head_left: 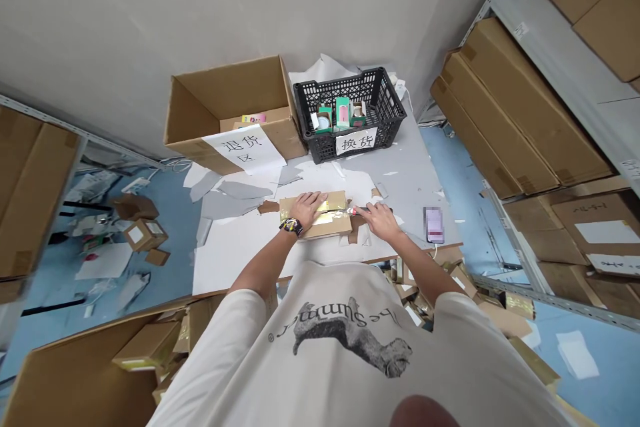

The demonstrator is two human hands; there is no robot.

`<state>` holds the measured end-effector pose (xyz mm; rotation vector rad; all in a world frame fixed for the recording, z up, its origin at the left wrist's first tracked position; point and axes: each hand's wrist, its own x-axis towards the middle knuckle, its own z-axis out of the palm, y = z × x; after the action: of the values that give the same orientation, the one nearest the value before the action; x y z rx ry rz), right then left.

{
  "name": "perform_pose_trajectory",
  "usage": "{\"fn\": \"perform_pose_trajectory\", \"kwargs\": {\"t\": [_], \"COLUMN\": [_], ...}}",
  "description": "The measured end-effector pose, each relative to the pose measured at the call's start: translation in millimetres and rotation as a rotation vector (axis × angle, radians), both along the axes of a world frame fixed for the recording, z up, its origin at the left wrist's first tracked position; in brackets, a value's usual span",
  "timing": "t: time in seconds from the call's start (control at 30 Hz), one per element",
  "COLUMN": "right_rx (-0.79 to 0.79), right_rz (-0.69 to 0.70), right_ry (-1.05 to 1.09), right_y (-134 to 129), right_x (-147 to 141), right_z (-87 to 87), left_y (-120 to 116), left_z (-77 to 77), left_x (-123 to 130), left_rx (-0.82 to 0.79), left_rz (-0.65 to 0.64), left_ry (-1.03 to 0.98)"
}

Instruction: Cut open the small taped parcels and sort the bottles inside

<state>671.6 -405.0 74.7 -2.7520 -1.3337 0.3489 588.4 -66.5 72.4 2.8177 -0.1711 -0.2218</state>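
A small cardboard box [327,229] with yellowish tape along its top lies on the worktable in front of me. My left hand [306,209], a watch on its wrist, rests on the left part of the box with fingers stretched out flat. In my right hand [379,219] is a utility knife [354,211], dark-handled with a red part near the front. Its front end points left at the taped seam on the right side of the box. The blade itself is too small to make out.
Behind the box stand a large open carton [230,90] with a paper sign and a black plastic crate [320,150] holding small green boxes. A phone [434,225] lies at the right. Torn paper covers parts of the table [220,267]. Shelves of cartons [500,120] flank the right side.
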Motion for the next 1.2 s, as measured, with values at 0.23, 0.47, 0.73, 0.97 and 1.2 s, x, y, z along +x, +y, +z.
{"fn": "perform_pose_trajectory", "kwargs": {"t": [0.23,0.47,0.73,0.97,1.2], "right_rx": [0.037,-0.048,0.058,0.519,0.578], "right_rz": [0.144,0.155,-0.266,-0.436,-0.501], "right_ry": [0.031,0.083,0.029,0.37,0.701], "right_y": [-4.3,26.7,-67.7,-57.8,-11.1], "right_x": [38.0,23.6,78.7,20.2,-26.0], "right_z": [19.6,25.9,13.1,-17.6,-21.2], "left_y": [-0.1,4.1,10.1,0.6,-41.4], "left_z": [-6.1,-7.3,-2.1,11.3,8.4], "left_x": [1.8,-2.0,8.1,-10.7,-68.4], "left_rx": [0.018,-0.014,-0.062,-0.071,-0.041], "left_rz": [-0.007,0.012,0.026,-0.032,0.086], "left_ry": [-0.022,-0.027,-0.016,-0.016,0.026]}}
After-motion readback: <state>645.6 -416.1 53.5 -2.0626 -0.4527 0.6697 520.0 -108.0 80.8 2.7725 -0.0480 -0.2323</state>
